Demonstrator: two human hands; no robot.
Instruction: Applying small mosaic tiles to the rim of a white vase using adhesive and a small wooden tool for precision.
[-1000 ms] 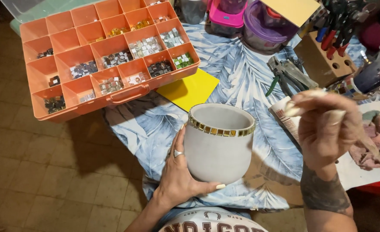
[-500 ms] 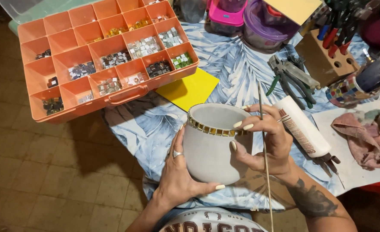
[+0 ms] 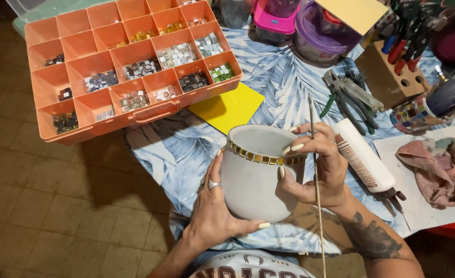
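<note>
Right hand (image 3: 322,170) shifted, steadying smooth round pot (image 3: 253,180).

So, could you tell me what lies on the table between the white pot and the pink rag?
In the head view, a white glue tube lies between the white pot and the pink rag, beside the right hand.

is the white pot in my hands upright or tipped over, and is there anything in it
Upright, slightly tilted: the white pot has its gold-tiled rim facing up. What shows of the inside looks empty; its bottom is hidden.
</note>
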